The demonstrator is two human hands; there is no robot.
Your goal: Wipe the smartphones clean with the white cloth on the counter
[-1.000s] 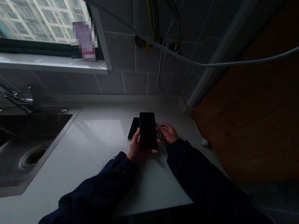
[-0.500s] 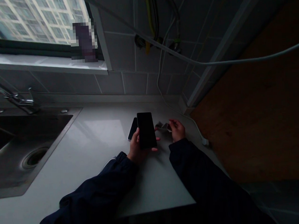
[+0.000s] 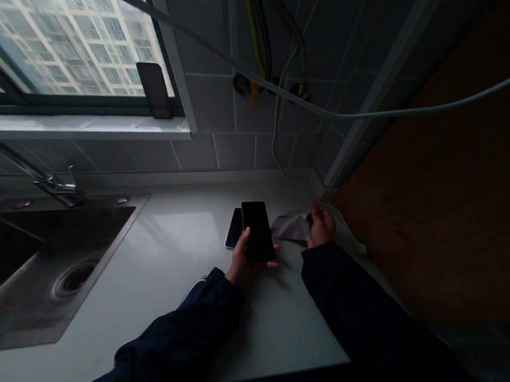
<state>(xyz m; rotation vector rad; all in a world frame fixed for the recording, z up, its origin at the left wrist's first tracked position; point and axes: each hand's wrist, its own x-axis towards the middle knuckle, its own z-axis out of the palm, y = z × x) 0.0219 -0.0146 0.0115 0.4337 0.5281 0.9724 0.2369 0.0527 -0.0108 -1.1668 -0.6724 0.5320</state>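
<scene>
My left hand (image 3: 241,260) grips a black phone (image 3: 257,231) with a dark screen, held just above the white counter (image 3: 176,252). A second phone (image 3: 233,228) lies flat on the counter right behind it, partly covered. My right hand (image 3: 322,226) is closed in a pinch on a small grey cloth (image 3: 291,226), which hangs spread out to the right of the held phone. Both arms wear dark sleeves.
A steel sink (image 3: 41,270) with a drain and a tap (image 3: 53,184) is at the left. A dark object (image 3: 154,91) stands on the window sill. White cables (image 3: 346,232) run down the tiled wall to the counter's back right. A wooden panel (image 3: 443,192) borders the right.
My right hand has moved right and away from the phone, pulling the grey cloth out and open. The left hand has kept the phone nearly still. The view has shifted slightly.
</scene>
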